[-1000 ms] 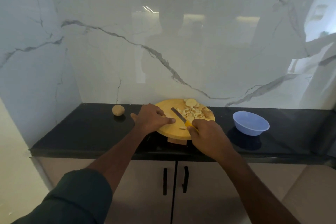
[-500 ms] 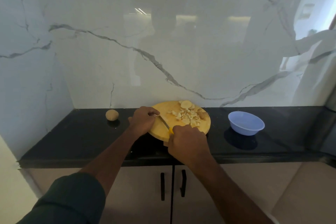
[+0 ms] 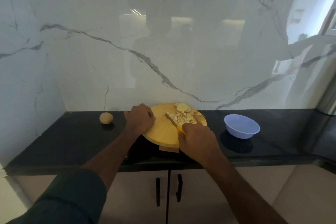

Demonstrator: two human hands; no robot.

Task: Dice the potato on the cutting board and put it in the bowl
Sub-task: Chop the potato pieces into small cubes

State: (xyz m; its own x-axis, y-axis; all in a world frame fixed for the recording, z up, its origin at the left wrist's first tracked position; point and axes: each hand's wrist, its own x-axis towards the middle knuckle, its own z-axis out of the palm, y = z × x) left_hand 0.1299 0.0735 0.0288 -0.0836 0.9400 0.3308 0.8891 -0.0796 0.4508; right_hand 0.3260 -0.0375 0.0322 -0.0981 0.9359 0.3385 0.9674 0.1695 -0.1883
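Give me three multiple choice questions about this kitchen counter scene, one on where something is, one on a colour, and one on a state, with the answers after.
1. Where does the whole potato lie?
A. in the bowl
B. on the counter, left of the cutting board
C. on the cutting board

2. What colour is the bowl?
A. light blue
B. red
C. green

3. What does the right hand hold?
A. nothing
B. the bowl
C. the yellow-handled knife

Answers: 1 B, it sits on the black counter, apart from the cutting board. 2 A, its rim and wall show pale blue. 3 C, fingers wrap the handle, blade by the potato pieces.
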